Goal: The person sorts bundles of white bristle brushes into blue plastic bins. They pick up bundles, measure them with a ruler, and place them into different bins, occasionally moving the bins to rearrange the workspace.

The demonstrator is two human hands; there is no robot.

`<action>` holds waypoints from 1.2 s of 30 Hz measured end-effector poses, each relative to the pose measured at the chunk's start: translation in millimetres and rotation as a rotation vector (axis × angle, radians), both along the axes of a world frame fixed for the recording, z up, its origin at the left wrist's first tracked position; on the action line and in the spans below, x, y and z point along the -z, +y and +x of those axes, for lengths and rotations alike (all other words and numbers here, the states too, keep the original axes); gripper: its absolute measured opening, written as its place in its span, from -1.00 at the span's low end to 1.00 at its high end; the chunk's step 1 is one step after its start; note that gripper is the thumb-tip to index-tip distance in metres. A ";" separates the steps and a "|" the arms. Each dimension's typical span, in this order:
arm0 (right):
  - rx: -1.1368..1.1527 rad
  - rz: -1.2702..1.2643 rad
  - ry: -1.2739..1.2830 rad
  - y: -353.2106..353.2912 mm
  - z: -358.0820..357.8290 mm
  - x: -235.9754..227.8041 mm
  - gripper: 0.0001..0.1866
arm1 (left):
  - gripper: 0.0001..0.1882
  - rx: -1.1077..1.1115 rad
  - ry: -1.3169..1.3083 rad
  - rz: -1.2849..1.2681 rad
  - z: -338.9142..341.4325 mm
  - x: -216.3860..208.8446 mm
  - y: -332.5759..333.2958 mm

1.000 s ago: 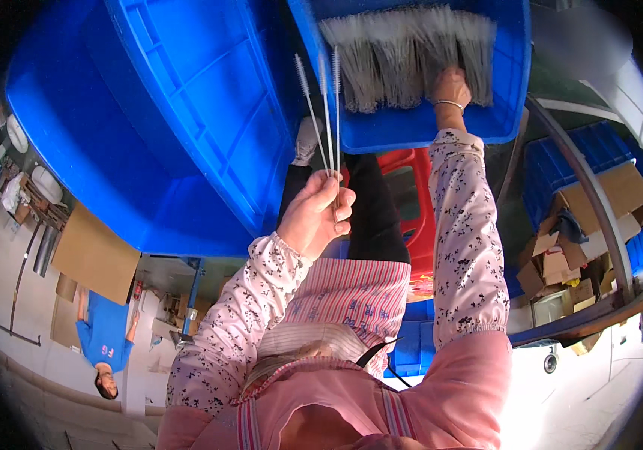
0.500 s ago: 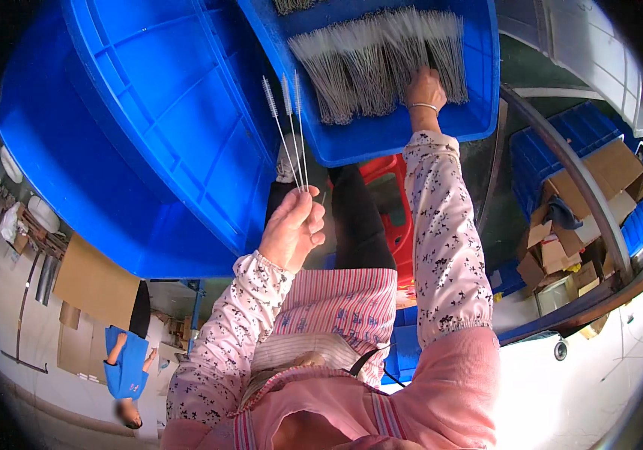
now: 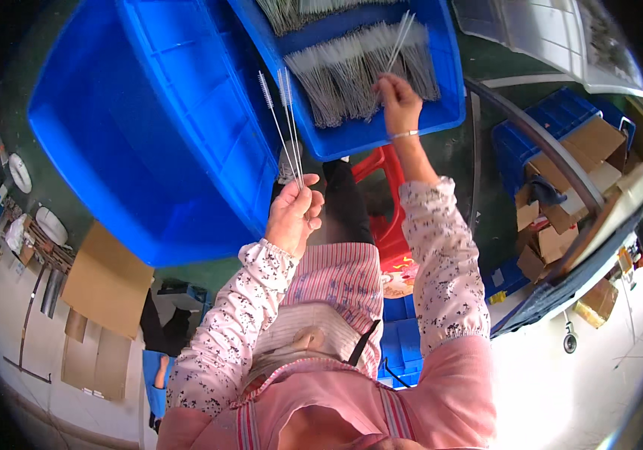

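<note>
Pinched between the fingertips of my left hand (image 3: 293, 211) are the lower ends of a few thin wire brushes (image 3: 290, 135), their white bristle tips fanned upward. My right hand (image 3: 401, 103) is above the near part of a blue bin, closed on a couple of similar wire brushes (image 3: 399, 43) that point up and away. Beneath them, bundles of the same brushes (image 3: 329, 82) lie side by side in a row across the blue bin (image 3: 411, 126). Another group of brushes (image 3: 280, 16) shows farther back in that bin.
A large blue bin (image 3: 119, 150) stands at the left. Below the brush bin is a red plastic stool (image 3: 390, 225). Cardboard boxes (image 3: 588, 161) and a curved metal rail (image 3: 539, 135) are at the right. Someone in blue (image 3: 155, 379) is at the lower left.
My right hand has drawn back from the row and lifted, now with a couple of brushes in it. My left hand keeps its brushes. The view has shifted, and the person in blue is partly hidden.
</note>
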State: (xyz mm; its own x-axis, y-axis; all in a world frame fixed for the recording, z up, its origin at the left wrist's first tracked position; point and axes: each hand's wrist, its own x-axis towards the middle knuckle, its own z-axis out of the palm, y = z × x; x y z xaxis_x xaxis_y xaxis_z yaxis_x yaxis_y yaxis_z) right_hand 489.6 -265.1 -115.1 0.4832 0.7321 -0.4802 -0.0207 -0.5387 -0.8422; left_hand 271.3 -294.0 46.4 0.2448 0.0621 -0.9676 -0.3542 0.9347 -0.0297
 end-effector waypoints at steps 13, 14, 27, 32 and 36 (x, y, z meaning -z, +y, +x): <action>0.110 -0.195 0.659 64.2 -57.4 -132.4 -0.82 | -0.75 0.190 -0.091 0.013 -7.1 -29.6 99.7; 0.098 -0.179 0.664 64.6 -55.0 -142.7 -0.81 | -0.75 0.197 -0.111 0.028 -6.0 -40.4 102.4; 0.161 -0.051 0.546 15.8 -41.9 -326.9 -0.82 | -0.71 0.391 -0.389 0.135 11.4 -193.2 84.4; 0.076 -0.043 0.498 -5.4 -38.5 -353.8 -0.84 | -0.72 0.419 -0.424 0.163 22.9 -202.5 57.8; -0.030 -0.035 0.495 -25.7 -41.5 -357.2 -0.83 | -0.77 0.473 -0.402 0.233 17.3 -214.3 36.3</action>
